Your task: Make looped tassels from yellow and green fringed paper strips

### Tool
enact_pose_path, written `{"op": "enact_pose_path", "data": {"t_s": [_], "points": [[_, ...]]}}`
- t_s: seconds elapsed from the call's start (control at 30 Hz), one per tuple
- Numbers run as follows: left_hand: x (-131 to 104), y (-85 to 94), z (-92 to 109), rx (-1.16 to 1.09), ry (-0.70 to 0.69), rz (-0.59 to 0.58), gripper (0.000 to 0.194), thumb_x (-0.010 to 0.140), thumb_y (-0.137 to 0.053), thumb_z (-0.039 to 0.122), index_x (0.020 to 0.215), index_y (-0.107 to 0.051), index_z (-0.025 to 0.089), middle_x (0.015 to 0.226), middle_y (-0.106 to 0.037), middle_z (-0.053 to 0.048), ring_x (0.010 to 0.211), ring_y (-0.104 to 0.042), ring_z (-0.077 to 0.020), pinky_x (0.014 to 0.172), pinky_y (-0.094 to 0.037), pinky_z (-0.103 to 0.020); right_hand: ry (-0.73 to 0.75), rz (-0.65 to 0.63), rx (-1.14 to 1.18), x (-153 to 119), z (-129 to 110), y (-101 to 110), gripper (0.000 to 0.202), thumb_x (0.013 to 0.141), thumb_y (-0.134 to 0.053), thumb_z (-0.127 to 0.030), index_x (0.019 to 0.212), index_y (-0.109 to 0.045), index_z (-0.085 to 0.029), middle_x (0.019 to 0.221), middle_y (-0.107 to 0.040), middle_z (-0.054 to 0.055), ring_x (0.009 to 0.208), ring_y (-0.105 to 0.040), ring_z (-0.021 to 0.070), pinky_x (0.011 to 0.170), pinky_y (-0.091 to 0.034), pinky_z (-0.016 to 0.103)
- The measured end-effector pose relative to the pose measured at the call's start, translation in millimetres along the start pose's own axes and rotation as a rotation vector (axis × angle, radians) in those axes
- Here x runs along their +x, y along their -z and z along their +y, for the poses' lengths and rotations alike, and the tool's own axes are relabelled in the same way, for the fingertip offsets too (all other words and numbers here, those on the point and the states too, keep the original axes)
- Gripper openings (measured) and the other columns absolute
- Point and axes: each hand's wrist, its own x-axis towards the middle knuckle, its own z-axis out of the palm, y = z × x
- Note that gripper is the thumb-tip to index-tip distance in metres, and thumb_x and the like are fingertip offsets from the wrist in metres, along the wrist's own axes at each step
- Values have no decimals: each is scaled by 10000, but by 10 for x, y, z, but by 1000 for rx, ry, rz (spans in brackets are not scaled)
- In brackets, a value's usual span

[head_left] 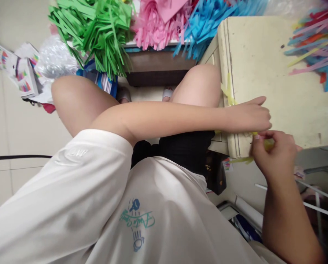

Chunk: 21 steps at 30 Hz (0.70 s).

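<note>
On the right, a cream wooden board or tabletop [262,66] has yellow paper strips [229,93] hanging over its left edge. My left hand [249,115] lies across the board's lower part, back of the hand up, its fingers curled and their tips hidden. Just below and to the right, my right hand [276,150] pinches a thin yellow strip between thumb and fingers. The two hands nearly touch. More yellow strip hangs at the board's bottom edge, left of my right hand.
Green [98,33], pink [161,25] and blue [205,22] paper fringes lie along the top. A multicoloured fringe bundle [317,47] rests on the board's far right. Clear plastic wrap [58,57] sits at the left. A white rack [317,205] stands at lower right.
</note>
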Motion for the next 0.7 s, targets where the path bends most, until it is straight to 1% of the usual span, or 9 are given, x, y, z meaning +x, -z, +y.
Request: {"op": "enact_pose_path", "data": {"t_s": [0.07, 0.17, 0.23, 0.33, 0.4, 0.47, 0.57, 0.63, 0.7], "points": [[11, -5, 2, -10, 8, 3, 565, 1185, -356, 43, 1350, -894, 92, 1283, -827, -139, 1474, -745, -283, 1353, -399, -549, -8, 11, -53, -16, -103, 29, 424, 834, -601, -456, 1119, -677, -151, 1213, -720, 219, 1101, -504, 220, 1134, -328, 442], [18, -20, 0, -20, 30, 36, 522, 1187, -407, 63, 1336, -905, 108, 1258, -831, -143, 1454, -757, -293, 1351, -418, -550, -23, -6, -211, -40, -294, 93, 319, 920, -551, -447, 1008, -569, -141, 1062, -631, 186, 953, -304, 126, 1083, -280, 437], [16, -27, 2, -31, 51, 52, 517, 1180, -414, 51, 1334, -906, 100, 1257, -831, -151, 1430, -767, -294, 1357, -423, -554, -16, -23, -274, -55, -394, 136, 323, 993, -472, -452, 984, -529, -135, 1010, -572, 156, 936, -160, 87, 1076, -264, 436], [7, -31, 14, -47, 72, 53, 546, 1166, -390, 17, 1350, -900, 88, 1302, -828, -165, 1451, -761, -303, 1364, -417, -557, 30, -28, -285, -67, -467, 175, 347, 1053, -393, -441, 976, -510, -124, 990, -540, 135, 952, -53, 69, 1085, -261, 446], [0, -32, 24, -51, 79, 48, 576, 1166, -354, 10, 1365, -890, 79, 1331, -822, -168, 1490, -747, -311, 1372, -407, -555, 49, -18, -270, -55, -480, 175, 352, 1064, -393, -437, 948, -494, -121, 949, -506, 119, 953, -35, 66, 1087, -267, 444], [-8, -30, 34, -53, 86, 45, 597, 1172, -322, 14, 1381, -877, 75, 1345, -817, -163, 1507, -740, -306, 1385, -401, -548, 43, -8, -231, -30, -482, 156, 329, 1043, -430, -430, 928, -474, -125, 927, -475, 106, 950, -38, 66, 1085, -274, 436], [-24, -15, 51, -36, 97, 29, 618, 1173, -291, 21, 1382, -869, 81, 1358, -816, -142, 1530, -729, -292, 1405, -402, -546, 4, -14, -190, -3, -447, 106, 285, 1001, -459, -409, 934, -453, -132, 965, -495, 121, 954, -45, 68, 1102, -286, 458], [-35, 3, 57, -9, 93, 3, 638, 1175, -270, 24, 1378, -871, 91, 1375, -816, -124, 1568, -711, -291, 1415, -405, -554, -9, 2, -184, -13, -382, 63, 271, 974, -465, -399, 943, -479, -130, 1014, -533, 149, 963, -51, 74, 1127, -300, 498], [-42, 20, 51, 13, 86, -12, 638, 1182, -268, 29, 1394, -865, 103, 1402, -812, -110, 1599, -694, -295, 1422, -409, -559, -7, 30, -174, -42, -288, 17, 267, 915, -488, -384, 958, -555, -129, 1042, -561, 171, 962, -108, 90, 1155, -310, 542]]}}
